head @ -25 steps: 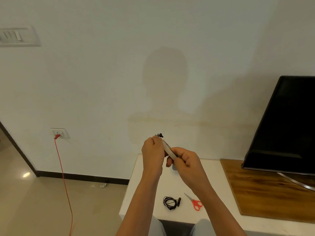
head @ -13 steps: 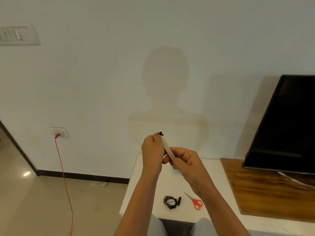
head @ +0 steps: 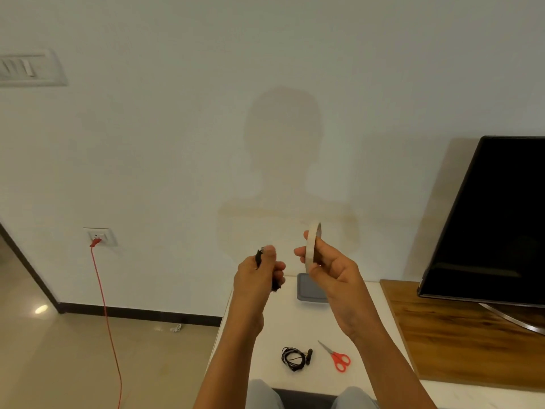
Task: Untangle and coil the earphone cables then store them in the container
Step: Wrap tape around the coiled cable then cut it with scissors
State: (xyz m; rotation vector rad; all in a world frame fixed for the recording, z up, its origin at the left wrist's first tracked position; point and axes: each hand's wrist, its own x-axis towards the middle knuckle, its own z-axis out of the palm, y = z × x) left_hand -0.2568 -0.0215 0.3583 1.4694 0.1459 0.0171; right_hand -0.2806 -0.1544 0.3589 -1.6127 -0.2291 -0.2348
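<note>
Far left, a red cord [head: 103, 290] down from the wall socket [head: 100, 237]. Mid-frame, above the white table [head: 283, 326], left hand [head: 256, 278] curled round a black earphone bundle [head: 276, 284], right hand [head: 333, 270] pinching a tape roll [head: 312, 246]. Behind them on the table a grey container [head: 309, 290], nearer a coiled earphone cable [head: 295, 358] beside red scissors [head: 339, 360].

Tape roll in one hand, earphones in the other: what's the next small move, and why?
Probably lower the left hand and set its earphone bundle in the grey container: the hands are apart, and the right hand holds only the tape roll.
</note>
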